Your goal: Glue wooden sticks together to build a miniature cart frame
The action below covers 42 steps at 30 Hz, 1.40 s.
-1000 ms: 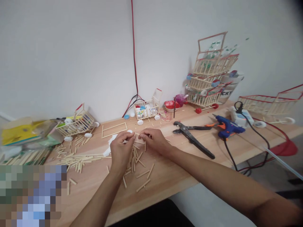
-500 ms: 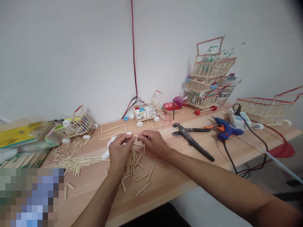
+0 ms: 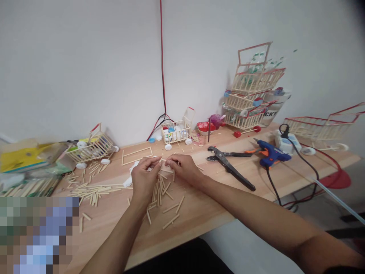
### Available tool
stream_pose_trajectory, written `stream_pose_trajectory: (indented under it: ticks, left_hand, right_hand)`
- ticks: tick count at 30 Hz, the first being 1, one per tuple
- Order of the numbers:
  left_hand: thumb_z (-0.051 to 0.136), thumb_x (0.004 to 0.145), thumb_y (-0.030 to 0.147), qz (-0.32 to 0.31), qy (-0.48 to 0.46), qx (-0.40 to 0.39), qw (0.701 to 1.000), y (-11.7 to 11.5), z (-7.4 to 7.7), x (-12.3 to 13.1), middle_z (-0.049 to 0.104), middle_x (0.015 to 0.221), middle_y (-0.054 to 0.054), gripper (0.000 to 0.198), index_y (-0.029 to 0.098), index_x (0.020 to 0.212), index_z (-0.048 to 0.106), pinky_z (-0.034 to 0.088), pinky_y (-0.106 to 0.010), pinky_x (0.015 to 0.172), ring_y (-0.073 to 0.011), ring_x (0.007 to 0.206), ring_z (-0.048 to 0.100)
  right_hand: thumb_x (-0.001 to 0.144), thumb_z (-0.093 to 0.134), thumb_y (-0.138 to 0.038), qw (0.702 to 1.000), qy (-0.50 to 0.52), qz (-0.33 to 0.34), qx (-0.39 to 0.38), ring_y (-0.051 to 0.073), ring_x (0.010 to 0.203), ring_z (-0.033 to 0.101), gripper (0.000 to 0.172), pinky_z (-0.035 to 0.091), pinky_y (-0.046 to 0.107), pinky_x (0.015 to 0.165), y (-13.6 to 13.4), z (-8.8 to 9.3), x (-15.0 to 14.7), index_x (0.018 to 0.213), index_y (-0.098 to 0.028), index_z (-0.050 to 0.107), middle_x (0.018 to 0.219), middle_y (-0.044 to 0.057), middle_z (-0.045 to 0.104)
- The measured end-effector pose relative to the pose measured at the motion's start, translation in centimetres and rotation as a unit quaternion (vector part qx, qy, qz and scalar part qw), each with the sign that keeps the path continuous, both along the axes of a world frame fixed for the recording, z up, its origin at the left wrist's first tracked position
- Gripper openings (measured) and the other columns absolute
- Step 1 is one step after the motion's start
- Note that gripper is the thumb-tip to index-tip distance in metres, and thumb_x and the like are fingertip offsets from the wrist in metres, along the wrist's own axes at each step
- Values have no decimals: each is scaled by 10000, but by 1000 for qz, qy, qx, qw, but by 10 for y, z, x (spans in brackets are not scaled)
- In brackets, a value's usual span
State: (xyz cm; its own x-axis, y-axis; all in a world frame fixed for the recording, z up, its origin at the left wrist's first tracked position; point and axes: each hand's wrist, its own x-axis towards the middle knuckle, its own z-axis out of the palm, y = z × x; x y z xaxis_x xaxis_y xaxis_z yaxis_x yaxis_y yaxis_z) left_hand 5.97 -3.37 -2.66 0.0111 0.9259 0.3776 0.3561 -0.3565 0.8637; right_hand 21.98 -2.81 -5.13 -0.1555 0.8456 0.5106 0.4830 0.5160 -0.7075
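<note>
My left hand is closed, thumb and forefinger pinching a short, pale wooden stick. Close by on its right, my right hand has its fingers pinched together at the other end of that small piece; the fingers partly hide it. More thin sticks show just under the fingertips, and whether they are joined cannot be made out. A loose pile of short wooden sticks lies below the hands. Beside the left hand is crumpled white paper, with a rectangular stick frame behind it.
Pliers and a blue glue gun with its cable lie to the right. Small stick carts stand along the wall, including one holding bottle caps and a stack. A red paint dish sits behind. More sticks lie left.
The view has shifted slightly. Both hands stay close together at the same spot, and the left fingertips have risen a little with the small stick showing between the hands.
</note>
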Motion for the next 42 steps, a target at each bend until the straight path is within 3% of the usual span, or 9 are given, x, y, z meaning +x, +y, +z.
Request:
stream_pose_trajectory:
  ticks: [7,17,24,31,38,42]
  left_hand:
    - [656,728,298,-1,-21,-14,1000,2,-5,0,633,795,-28,236,173,917,723,430,-203,450,-138,654,598]
    - [639,736,274,-4,-2,-7,1000,1,-3,-1,635,800,-24,221,179,915,727,445,-226,505,-128,630,590]
    - [650,722,292,-3,-14,-17,1000,0,-2,0,638,781,-29,225,163,888,730,415,-209,456,-122,599,573]
    - [675,701,293,2,-53,-57,997,-1,3,1,640,695,8,402,159,1080,653,431,-214,439,-94,469,523]
    - [692,689,306,15,-49,-50,997,-2,3,2,664,774,-41,254,133,873,718,451,-220,478,-115,572,573]
    - [679,708,297,15,-28,-19,999,-2,1,1,658,818,-36,209,155,854,726,440,-215,473,-116,603,581]
  right_hand:
    - [868,536,-190,1000,-1,-2,4,121,745,592,161,382,201,683,1,-4,0,814,-170,686,788,8,684]
    - [880,516,-190,1000,-8,-2,-1,119,746,586,181,376,199,678,-1,-3,1,810,-171,682,789,6,678]
    - [873,525,-184,1000,-7,3,-7,121,758,597,177,382,199,689,0,-3,1,820,-169,693,798,10,689]
    - [878,524,-202,1000,-4,5,-11,121,760,602,183,391,201,689,-1,2,1,850,-168,701,821,14,702]
    - [875,529,-191,1000,-2,8,-2,114,745,591,178,385,195,677,-2,4,1,838,-156,700,802,12,694]
    - [874,531,-193,1000,-8,9,-9,108,699,565,176,370,199,650,-3,6,1,827,-156,697,767,5,677]
